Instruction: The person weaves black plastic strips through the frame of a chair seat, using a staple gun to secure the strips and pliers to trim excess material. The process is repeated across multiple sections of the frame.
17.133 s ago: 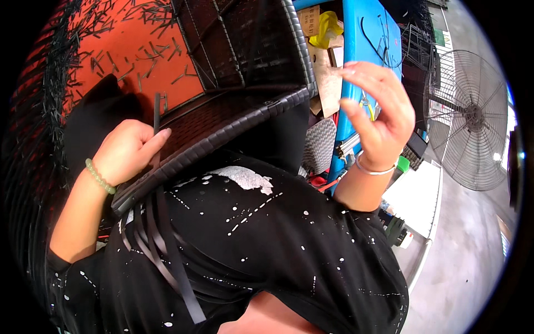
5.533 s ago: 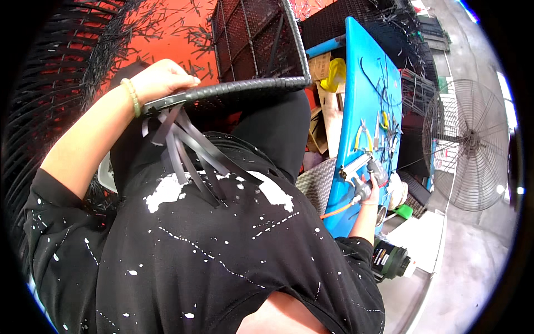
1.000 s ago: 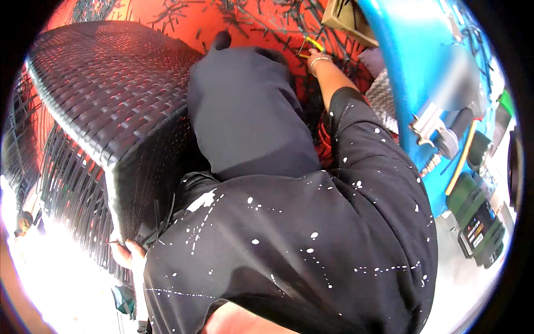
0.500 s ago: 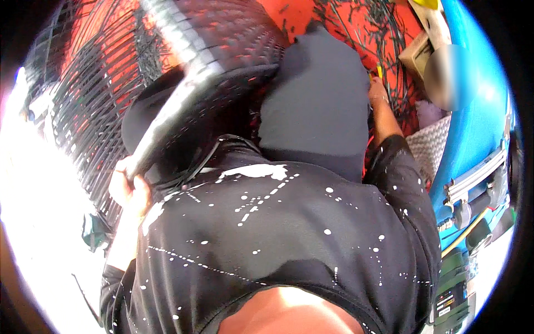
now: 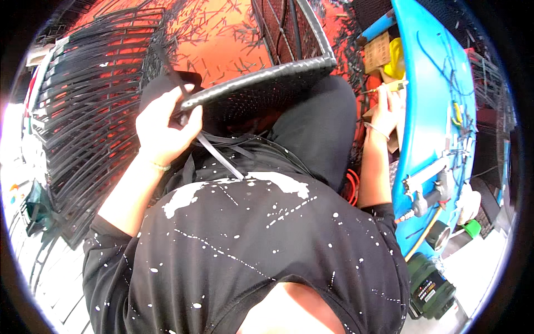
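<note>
A black woven mesh piece with a wrapped frame rail [image 5: 261, 79] lies across my lap. My left hand [image 5: 164, 125] is closed round the near left end of that rail, thumb on one side and fingers on the other. A flat dark strip [image 5: 219, 157] hangs from beside this grip toward my shirt. At the right, my right hand [image 5: 384, 116] is raised by the table edge, its fingers closed on a yellow-handled tool [image 5: 397, 85] with a thin shaft, like a screwdriver. The shaft points left, apart from the woven piece.
A blue table [image 5: 431, 139] stands at my right with an air tool [image 5: 425, 197] and small hand tools on it. Slatted black woven panels [image 5: 100, 122] stand at my left. Strip offcuts litter the red floor covering [image 5: 214, 36]. A dark green canister [image 5: 431, 286] is at lower right.
The woven piece has swung round to the right and lies lower across my lap. My left hand has moved up and right with it. My right hand has risen beside the table with the yellow-handled tool.
</note>
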{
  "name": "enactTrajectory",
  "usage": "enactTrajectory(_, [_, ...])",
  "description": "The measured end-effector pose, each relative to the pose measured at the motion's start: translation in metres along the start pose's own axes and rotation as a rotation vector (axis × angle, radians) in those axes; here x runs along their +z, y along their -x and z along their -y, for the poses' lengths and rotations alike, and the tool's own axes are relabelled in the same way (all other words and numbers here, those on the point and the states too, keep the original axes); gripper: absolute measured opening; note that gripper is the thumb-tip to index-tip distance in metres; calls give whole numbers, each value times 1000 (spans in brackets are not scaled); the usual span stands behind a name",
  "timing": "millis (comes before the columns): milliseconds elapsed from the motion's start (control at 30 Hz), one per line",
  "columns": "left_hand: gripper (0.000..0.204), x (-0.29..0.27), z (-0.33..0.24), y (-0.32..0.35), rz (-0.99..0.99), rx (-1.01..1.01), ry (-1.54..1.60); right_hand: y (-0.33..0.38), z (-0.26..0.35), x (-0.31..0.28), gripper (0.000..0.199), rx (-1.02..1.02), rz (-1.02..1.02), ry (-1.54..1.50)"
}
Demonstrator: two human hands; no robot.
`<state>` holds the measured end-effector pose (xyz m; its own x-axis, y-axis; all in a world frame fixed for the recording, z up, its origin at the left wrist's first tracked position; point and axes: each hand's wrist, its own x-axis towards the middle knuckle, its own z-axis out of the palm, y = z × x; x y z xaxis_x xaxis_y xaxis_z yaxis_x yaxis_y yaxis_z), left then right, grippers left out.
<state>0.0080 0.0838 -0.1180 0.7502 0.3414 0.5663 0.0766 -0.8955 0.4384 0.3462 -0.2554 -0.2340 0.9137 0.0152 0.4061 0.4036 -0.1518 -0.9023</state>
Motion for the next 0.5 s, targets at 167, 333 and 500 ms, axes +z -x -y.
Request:
enactTrajectory(167, [81,18,-2,-7,-70,-188,489,41,210,25,26,-284,258,-257])
enactTrajectory(333, [99,-20,-2,-11,-187,213,436,93,287,39,51,-409,608,-452])
enactTrajectory(500, [85,-22,-18,-7,482,-269,1573,111,299,69,57,-145,957,-674])
